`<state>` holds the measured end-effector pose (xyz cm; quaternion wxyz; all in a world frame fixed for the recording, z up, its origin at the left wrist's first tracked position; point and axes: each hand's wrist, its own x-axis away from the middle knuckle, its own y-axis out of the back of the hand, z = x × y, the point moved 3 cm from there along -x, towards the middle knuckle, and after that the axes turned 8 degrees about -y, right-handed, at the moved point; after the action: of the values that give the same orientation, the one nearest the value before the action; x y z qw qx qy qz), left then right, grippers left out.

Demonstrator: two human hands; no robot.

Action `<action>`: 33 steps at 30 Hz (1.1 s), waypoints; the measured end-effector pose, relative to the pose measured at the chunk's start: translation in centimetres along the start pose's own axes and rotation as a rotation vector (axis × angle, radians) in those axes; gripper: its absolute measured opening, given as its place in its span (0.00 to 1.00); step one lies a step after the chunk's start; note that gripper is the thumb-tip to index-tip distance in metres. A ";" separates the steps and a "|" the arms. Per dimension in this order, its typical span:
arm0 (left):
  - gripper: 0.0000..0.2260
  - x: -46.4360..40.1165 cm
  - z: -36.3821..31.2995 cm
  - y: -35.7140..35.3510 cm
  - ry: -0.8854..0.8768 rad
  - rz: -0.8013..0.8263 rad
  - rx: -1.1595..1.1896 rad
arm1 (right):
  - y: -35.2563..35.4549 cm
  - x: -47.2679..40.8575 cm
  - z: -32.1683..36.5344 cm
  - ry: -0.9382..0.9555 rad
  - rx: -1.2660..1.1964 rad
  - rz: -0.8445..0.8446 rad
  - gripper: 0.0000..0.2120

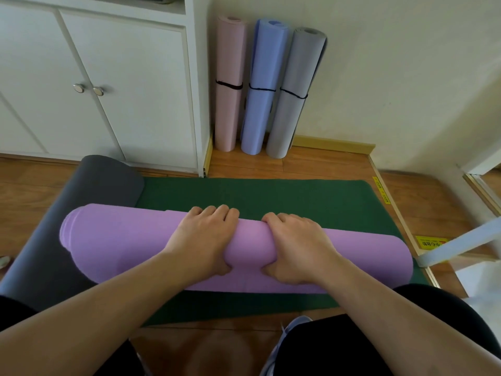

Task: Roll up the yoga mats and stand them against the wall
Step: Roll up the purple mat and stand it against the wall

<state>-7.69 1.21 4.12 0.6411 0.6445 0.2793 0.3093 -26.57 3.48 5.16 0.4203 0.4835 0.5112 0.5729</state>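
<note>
Fingers curled over the far side of the purple mat [122, 240], thumbs tucked under the near side; left hand [200, 237] and right hand [298, 245] grip mid-roll, close together, likely to keep it tight. Roll lies across the green mat [298, 196]. Pink mat [230, 85], blue mat [261, 88], grey mat [294, 93] already banded, leaning on the wall [393, 63].

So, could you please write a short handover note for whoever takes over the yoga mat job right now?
Left hand and right hand both grip the middle of the rolled purple mat, which lies on the flat green mat.
A dark grey mat lies flat on the left, partly under the roll.
Done: pink mat, blue mat and grey mat stand banded against the wall.
Left: stand the purple roll there, then roll and stand the green and dark grey ones.
</note>
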 end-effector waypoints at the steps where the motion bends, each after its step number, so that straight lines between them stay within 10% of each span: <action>1: 0.36 -0.1 0.2 0.0 0.004 -0.002 0.033 | -0.1 0.0 0.0 0.006 -0.005 0.006 0.34; 5: 0.34 -0.1 1.1 0.5 0.033 0.026 0.143 | -0.3 0.1 -0.1 0.015 0.083 0.067 0.52; 12: 0.40 0.2 0.7 0.2 0.013 0.029 0.041 | 0.3 -0.4 -0.2 0.006 -0.005 -0.012 0.29; 21: 0.37 -0.1 1.2 0.2 0.035 0.037 0.145 | -0.6 -0.1 -0.3 0.044 0.052 0.035 0.49; 28: 0.41 0.2 0.9 -0.1 0.017 0.057 0.080 | 0.0 -0.2 -0.2 0.014 0.018 -0.035 0.33; 33: 0.41 -0.2 0.9 0.0 0.015 0.029 0.039 | -0.3 -0.3 -0.3 0.016 -0.001 -0.018 0.42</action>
<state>-7.20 0.47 4.13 0.6216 0.6586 0.2807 0.3178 -26.83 3.14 4.83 0.4215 0.4740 0.5188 0.5731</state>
